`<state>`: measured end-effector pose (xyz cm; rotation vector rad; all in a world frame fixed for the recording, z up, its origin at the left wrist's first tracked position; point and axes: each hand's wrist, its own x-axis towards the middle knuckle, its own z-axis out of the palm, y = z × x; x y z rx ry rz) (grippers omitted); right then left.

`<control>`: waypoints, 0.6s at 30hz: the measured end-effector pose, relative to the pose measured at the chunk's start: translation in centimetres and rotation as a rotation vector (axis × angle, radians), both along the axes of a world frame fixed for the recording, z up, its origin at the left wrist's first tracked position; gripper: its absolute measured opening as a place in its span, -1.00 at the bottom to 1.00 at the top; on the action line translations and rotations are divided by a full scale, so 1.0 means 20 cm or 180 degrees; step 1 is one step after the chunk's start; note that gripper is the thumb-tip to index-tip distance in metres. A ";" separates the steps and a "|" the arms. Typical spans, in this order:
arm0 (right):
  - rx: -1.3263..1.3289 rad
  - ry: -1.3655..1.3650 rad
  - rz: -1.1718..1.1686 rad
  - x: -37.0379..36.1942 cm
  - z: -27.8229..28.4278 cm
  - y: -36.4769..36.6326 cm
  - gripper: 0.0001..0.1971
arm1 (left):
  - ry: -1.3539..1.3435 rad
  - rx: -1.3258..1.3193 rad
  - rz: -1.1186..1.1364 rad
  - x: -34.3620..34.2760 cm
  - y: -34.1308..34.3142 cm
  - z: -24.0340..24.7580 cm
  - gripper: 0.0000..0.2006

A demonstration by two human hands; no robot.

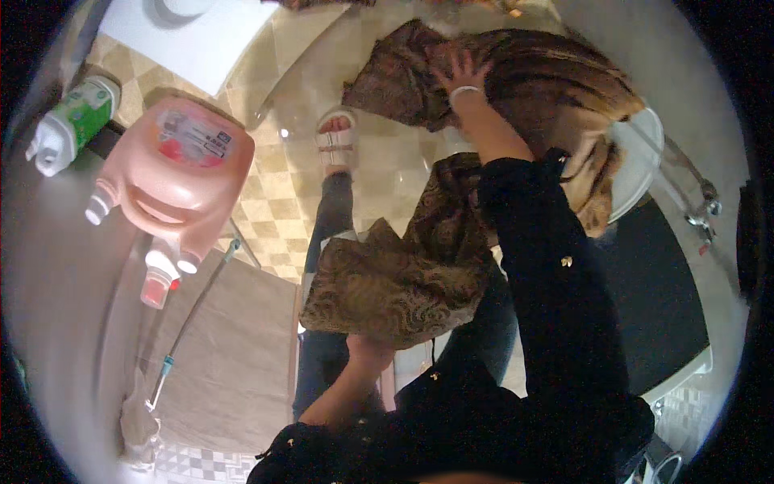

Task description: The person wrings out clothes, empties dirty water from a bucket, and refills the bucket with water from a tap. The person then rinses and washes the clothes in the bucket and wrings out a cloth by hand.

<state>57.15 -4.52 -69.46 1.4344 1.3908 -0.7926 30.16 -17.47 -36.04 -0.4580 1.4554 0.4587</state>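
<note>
A person in black sleeves works both hands against a brown patterned cloth (395,282), the right hand (463,71) pressed to its far stretch and the left hand (369,355) at the edge of its near bundle. The far stretch lies directly under the right palm, its long axis running crosswise from a dark corner left of that hand to tan, striped folds at its right, which drape beside a white basin-like rim (637,165). The near bundle sits just beyond the left hand and well back toward the body from the right; it is wider from side to side than it is deep. A strip of similar cloth rises from it toward the right forearm, though the arm hides whether the two parts join. The left hand is clearly nearer the bundle, the right nearer the far stretch.

The right arm reaches long and forward, palm down, fingers fanned and pointing away, a pale band (465,90) at the wrist; that hand grasps nothing. The left arm is drawn in close, its forearm slanting up from the lower left. Its fingers disappear beneath the cloth, so their grip cannot be told. Well to the left of both hands stands a pink jug (187,181).
</note>
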 end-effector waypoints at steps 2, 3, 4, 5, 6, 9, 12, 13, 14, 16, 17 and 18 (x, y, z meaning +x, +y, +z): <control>-0.0080 -0.0197 -0.0168 0.02 -0.09 -0.10 -0.11 | -0.0260 0.0145 0.0494 -0.10 -0.03 -0.03 -0.49; -0.0128 -0.0166 -0.0150 0.04 -0.14 -0.14 -0.11 | -0.0606 0.0359 0.0985 -0.13 -0.05 -0.04 -0.47; 0.0096 -0.0498 0.0166 0.09 -0.17 -0.18 -0.20 | -0.0594 0.0328 0.1006 -0.14 -0.06 -0.05 -0.47; 0.0320 -0.0867 0.0493 0.15 -0.20 -0.19 -0.28 | -0.0514 0.0297 0.0842 -0.14 -0.07 -0.06 -0.46; 0.0299 -0.0919 0.0519 0.20 -0.23 -0.16 -0.28 | -0.0455 0.0279 0.0676 -0.12 -0.07 -0.07 -0.46; 0.0106 -0.0059 -0.0246 0.32 -0.15 -0.07 -0.52 | -0.0337 0.0294 0.0143 -0.06 -0.06 -0.13 -0.43; 0.0716 0.0492 -0.0696 0.04 0.27 0.09 -0.61 | -0.0163 0.0394 -0.0288 -0.05 0.02 -0.18 -0.41; 0.0943 0.0621 -0.0880 0.01 0.46 0.14 -0.58 | -0.0203 0.0387 -0.0158 -0.03 0.04 -0.18 -0.41; 0.1169 0.0746 -0.1066 0.00 0.64 0.16 -0.55 | -0.0282 0.0405 -0.0168 -0.02 0.03 -0.19 -0.41; 0.2023 0.0859 -0.1424 0.06 0.90 0.10 -0.44 | -0.0964 0.0535 0.0587 0.02 0.02 -0.22 -0.55; 0.2267 0.0941 -0.1601 0.06 1.03 0.07 -0.41 | -0.1037 0.0529 0.0558 0.04 0.03 -0.22 -0.55; 0.2540 0.1013 -0.1755 0.07 1.20 0.06 -0.37 | -0.0927 0.0576 0.0433 0.08 0.07 -0.21 -0.55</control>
